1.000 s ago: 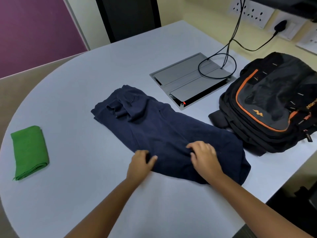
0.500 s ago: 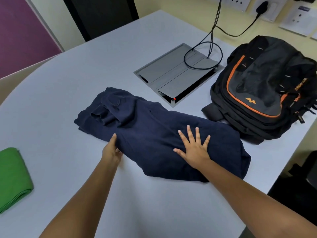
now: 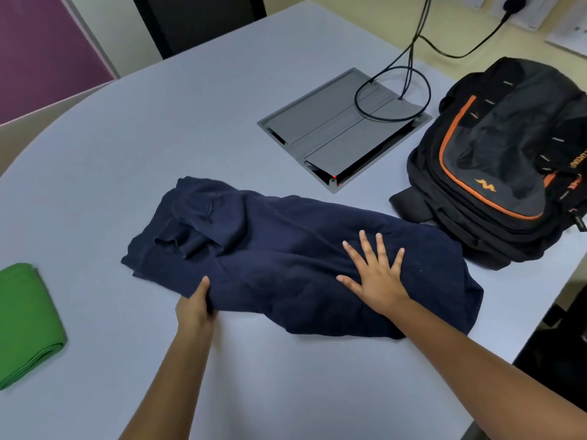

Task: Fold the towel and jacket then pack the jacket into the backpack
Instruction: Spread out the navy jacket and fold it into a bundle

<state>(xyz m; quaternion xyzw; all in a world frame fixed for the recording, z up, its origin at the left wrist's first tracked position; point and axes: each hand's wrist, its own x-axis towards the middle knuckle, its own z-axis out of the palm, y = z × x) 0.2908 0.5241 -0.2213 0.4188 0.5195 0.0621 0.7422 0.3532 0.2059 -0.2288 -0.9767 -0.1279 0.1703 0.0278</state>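
Note:
A dark navy jacket point(image 3: 270, 242) lies folded into a long band across the middle of the pale table point(image 3: 158, 128). My left hand point(image 3: 194, 308) grips its near edge, thumb on top and fingers tucked under the cloth. My right hand point(image 3: 376, 274) presses flat on the jacket's right half with fingers spread. A folded green towel point(image 3: 25, 322) lies at the left edge of the table. The black backpack point(image 3: 508, 160) with orange trim lies on its back at the right, just beyond the jacket's right end.
A grey cable hatch point(image 3: 336, 128) is set into the table behind the jacket, with black cables point(image 3: 409, 68) looping out of it toward wall sockets. The table's curved edge runs close on the right and front.
My right hand opened from a grip on the near edge to a flat press on top. My left hand slid left along the near edge. The view shifted left to right.

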